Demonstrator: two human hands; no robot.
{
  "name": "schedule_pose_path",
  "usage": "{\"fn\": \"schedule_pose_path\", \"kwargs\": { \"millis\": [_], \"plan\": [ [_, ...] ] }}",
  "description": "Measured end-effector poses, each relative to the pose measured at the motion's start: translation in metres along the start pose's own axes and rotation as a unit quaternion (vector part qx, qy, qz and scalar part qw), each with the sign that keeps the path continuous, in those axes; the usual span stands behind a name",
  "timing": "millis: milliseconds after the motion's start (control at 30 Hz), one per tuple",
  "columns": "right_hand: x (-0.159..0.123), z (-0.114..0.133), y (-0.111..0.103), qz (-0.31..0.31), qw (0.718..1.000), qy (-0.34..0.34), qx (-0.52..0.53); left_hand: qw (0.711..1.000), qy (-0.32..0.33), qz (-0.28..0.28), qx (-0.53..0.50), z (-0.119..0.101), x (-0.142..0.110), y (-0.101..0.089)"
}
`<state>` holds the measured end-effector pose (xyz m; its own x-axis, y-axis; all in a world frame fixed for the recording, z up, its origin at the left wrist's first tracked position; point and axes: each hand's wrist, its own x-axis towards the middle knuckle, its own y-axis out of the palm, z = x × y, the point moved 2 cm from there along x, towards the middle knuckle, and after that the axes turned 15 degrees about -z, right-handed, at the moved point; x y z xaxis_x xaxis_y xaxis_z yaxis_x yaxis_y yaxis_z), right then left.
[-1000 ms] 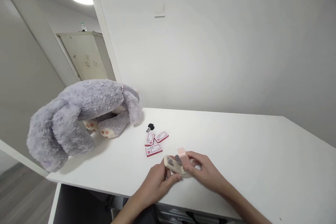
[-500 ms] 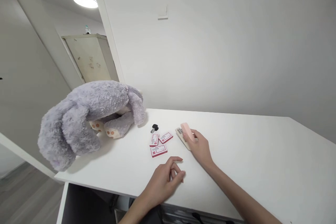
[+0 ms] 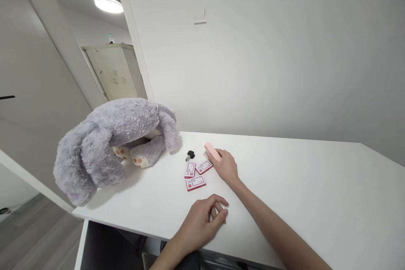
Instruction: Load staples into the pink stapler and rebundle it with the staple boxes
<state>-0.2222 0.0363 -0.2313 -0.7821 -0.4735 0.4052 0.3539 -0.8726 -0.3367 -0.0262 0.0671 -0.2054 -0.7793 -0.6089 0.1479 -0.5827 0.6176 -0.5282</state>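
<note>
Fingers of my right hand (image 3: 226, 166) wrap the near end of a slim plastic stapler with a pale pink top (image 3: 213, 152), right of a small black-and-silver tool (image 3: 190, 155) on the smooth white table (image 3: 284, 185); I judge this grip suits steering it one-handed. My left hand (image 3: 204, 220), loosely curled and apparently unneeded, is nearer, pinching nothing visible. My grip hides the stapler's base, so I cannot tell whether it touches the flat red-and-white box (image 3: 205, 167) beside it.

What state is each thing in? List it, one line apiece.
Pink stapler: gripped in the right hand
Left hand: empty, fingers loosely curled
Three red-and-white boxes: lying flat, labels up
Small black item: lying on the table
Plush toy: bent over on the table
Ceiling light: lit
Cabinet: looks shut
Bottle: upright atop the cabinet
</note>
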Motion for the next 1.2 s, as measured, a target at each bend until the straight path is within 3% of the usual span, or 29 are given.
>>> {"fn": "schedule_pose_path", "kwargs": {
  "millis": [133, 300, 433, 533, 600, 733, 967, 1200],
  "plan": [
    [-0.002, -0.016, -0.01, -0.027, 0.996, 0.027, 0.086, 1.0, -0.007, -0.006, -0.024, 0.001, 0.001, -0.004],
    [-0.007, -0.046, -0.051, -0.027, 0.992, 0.065, 0.105, 0.997, -0.026, -0.037, -0.069, 0.004, 0.004, -0.013],
    [-0.011, -0.059, -0.092, 0.011, 0.992, 0.073, 0.106, 0.993, 0.025, -0.11, 0.039, 0.011, 0.006, -0.032],
    [-0.015, -0.059, -0.108, 0.077, 0.988, 0.077, 0.111, 0.966, 0.11, -0.185, 0.144, 0.018, 0.008, -0.052],
    [-0.018, -0.057, -0.111, 0.095, 0.987, 0.074, 0.11, 0.942, 0.159, -0.214, 0.203, 0.024, 0.009, -0.062],
    [-0.021, -0.051, -0.111, 0.096, 0.989, 0.069, 0.092, 0.913, 0.173, -0.235, 0.284, 0.035, 0.011, -0.068],
    [-0.023, -0.048, -0.112, 0.094, 0.991, 0.056, 0.075, 0.897, 0.179, -0.221, 0.338, 0.044, 0.011, -0.06],
    [-0.025, -0.048, -0.11, 0.097, 0.992, 0.039, 0.069, 0.891, 0.121, -0.244, 0.364, 0.072, 0.015, -0.06]
  ]
}}
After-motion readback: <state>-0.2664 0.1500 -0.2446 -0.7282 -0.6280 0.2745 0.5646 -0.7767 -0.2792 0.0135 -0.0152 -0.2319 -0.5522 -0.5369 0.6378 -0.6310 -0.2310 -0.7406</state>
